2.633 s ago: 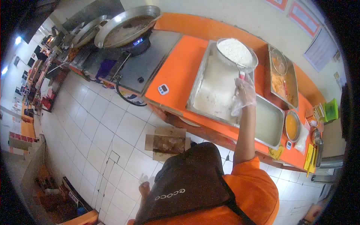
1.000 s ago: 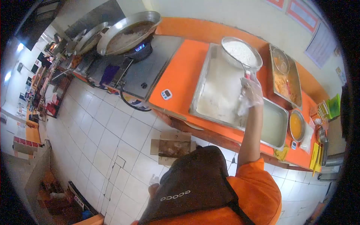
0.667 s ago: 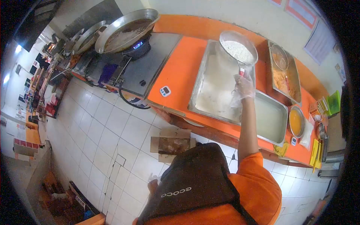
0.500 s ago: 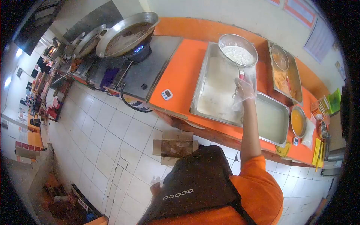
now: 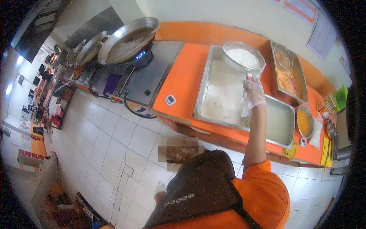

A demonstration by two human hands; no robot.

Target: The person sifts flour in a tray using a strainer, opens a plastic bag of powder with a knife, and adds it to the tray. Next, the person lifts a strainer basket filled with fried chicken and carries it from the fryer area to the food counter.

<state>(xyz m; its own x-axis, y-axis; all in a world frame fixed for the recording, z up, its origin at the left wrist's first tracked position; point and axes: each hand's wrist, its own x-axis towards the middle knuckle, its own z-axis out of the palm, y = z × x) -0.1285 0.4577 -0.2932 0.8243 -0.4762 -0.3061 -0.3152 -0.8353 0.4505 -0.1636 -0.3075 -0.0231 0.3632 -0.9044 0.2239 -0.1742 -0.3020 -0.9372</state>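
The clear-gloved right hand [image 5: 254, 91] has its grip clamped on the red handle [image 5: 249, 78] of a round metal sieve [image 5: 261, 61] holding white powder [image 5: 242, 57], over a rectangular steel tray's [image 5: 204, 82] far right corner on the orange table [image 5: 185, 78]. The left hand [image 5: 160, 192] hangs low, its grip unclear.

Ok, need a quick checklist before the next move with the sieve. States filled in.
1. Right hand gripping the sieve: ok, fingers closed round its handle.
2. White powder in the sieve: ok, a good load shows.
3. Sieve wholly inside the rim of the large tray: cannot tell; it covers the far right corner in this view.
4. Left hand clear of the counter: ok, it hangs low at the person's side.
5. Burner under the nearest pan off: not ok, blue flame shows.
6. Timer reading: cannot tell, too small.
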